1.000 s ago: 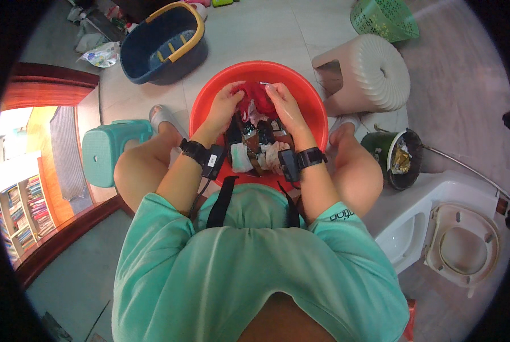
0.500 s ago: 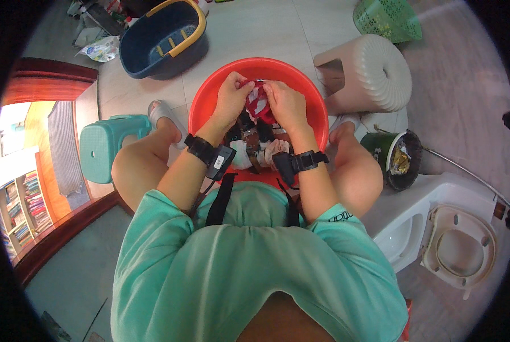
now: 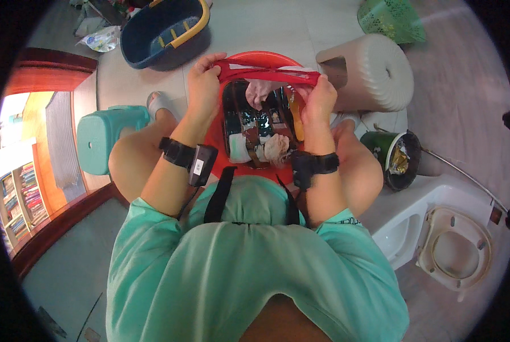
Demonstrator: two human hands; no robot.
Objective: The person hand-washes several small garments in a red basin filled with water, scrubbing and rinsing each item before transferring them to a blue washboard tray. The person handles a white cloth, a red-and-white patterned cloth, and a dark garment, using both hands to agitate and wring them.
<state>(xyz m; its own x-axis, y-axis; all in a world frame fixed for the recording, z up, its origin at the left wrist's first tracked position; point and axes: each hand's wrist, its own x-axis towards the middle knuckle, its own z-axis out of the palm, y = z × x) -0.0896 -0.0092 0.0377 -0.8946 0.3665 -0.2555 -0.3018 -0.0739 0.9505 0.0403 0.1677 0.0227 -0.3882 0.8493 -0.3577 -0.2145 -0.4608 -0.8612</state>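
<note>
A red-and-white cloth garment (image 3: 266, 73), its exact kind unclear, is stretched sideways over the far part of a red basin (image 3: 212, 137). My left hand (image 3: 205, 85) is closed on its left end and my right hand (image 3: 319, 98) on its right end. Below it, in the basin, lies a dark, wet, shiny surface (image 3: 261, 121) that I cannot name. On it are a pale pink cloth (image 3: 257, 92), a white cloth (image 3: 239, 149) and a crumpled beige cloth (image 3: 276, 149). A long yellow-orange thing (image 3: 296, 117) runs along the right side.
A dark blue tub (image 3: 146, 37) with a yellow rim stands beyond, at the left. The teal stool (image 3: 92, 145) is left, the beige stool (image 3: 388, 74) right. Further right are a bin (image 3: 383, 149), a green basket (image 3: 388, 20) and a white toilet fixture (image 3: 406, 231).
My hands have moved apart, pulling the bunched garment out into a wide band. More of the basin's contents shows below it, including the pink cloth and the yellow-orange thing.
</note>
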